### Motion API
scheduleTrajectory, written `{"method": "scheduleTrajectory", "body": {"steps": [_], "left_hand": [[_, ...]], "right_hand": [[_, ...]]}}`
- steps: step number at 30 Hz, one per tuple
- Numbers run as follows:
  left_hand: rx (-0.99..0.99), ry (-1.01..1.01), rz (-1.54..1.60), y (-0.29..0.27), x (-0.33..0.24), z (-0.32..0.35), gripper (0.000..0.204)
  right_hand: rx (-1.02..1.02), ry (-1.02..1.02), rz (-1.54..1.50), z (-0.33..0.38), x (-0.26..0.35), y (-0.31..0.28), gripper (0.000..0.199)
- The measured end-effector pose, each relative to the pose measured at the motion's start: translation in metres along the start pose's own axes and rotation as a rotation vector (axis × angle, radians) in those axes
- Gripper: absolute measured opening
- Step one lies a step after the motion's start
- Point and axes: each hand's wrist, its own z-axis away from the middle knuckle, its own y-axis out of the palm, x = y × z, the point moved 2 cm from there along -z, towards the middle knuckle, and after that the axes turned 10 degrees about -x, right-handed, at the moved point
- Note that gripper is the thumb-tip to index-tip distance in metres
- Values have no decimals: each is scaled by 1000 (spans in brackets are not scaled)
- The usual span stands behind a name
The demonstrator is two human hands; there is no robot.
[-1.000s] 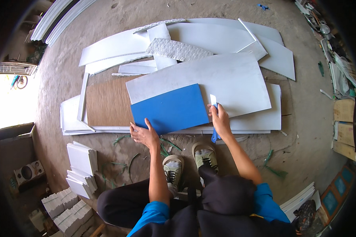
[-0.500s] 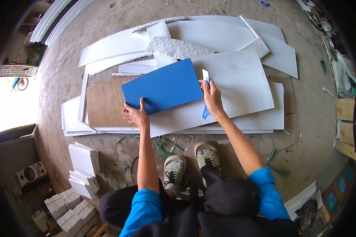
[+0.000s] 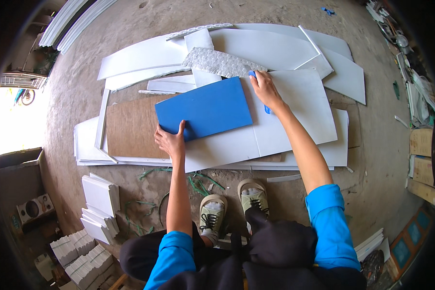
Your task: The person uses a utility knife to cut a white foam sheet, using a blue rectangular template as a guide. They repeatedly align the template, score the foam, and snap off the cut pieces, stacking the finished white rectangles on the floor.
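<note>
A flat blue rectangular panel [image 3: 205,108] lies tilted over a large white sheet [image 3: 295,121]. My left hand [image 3: 172,140] grips its lower left corner, thumb on top and the other fingers at the edge. Past the panel's right end, my right hand [image 3: 267,89] is closed around a utility knife [image 3: 268,109], whose blue handle shows below the palm. Its blade cannot be made out. A thin straight line runs down the white sheet from the panel's lower right corner. Beneath the sheet lies a brown wooden board [image 3: 130,128].
White offcuts and a textured silvery strip [image 3: 222,61] lie beyond the panel. Stacked white pieces [image 3: 101,193] stand on the floor at lower left, near green string [image 3: 198,186]. Cardboard boxes [image 3: 422,154] line the right side. My shoes are just below the sheets.
My right hand has moved up and right with the utility knife, turning over so the blade no longer shows. The blue panel and my left hand sit slightly lower and farther right in view.
</note>
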Motion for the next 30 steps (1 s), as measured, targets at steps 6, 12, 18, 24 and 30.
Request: {"method": "scheduleTrajectory", "body": {"steps": [6, 12, 18, 24, 30], "left_hand": [[-11, 4, 9, -21, 21, 26, 89], [-18, 70, 137, -37, 54, 48, 81], [92, 116, 291, -31, 70, 30, 69], [116, 132, 306, -28, 71, 31, 66], [107, 125, 333, -27, 74, 32, 65]], "right_hand": [[23, -27, -49, 41, 11, -8, 17], [-148, 504, -107, 95, 50, -52, 20], [-36, 612, -351, 160, 60, -50, 19], [-44, 573, -337, 168, 62, -40, 26], [-36, 601, -340, 168, 64, -38, 28]]}}
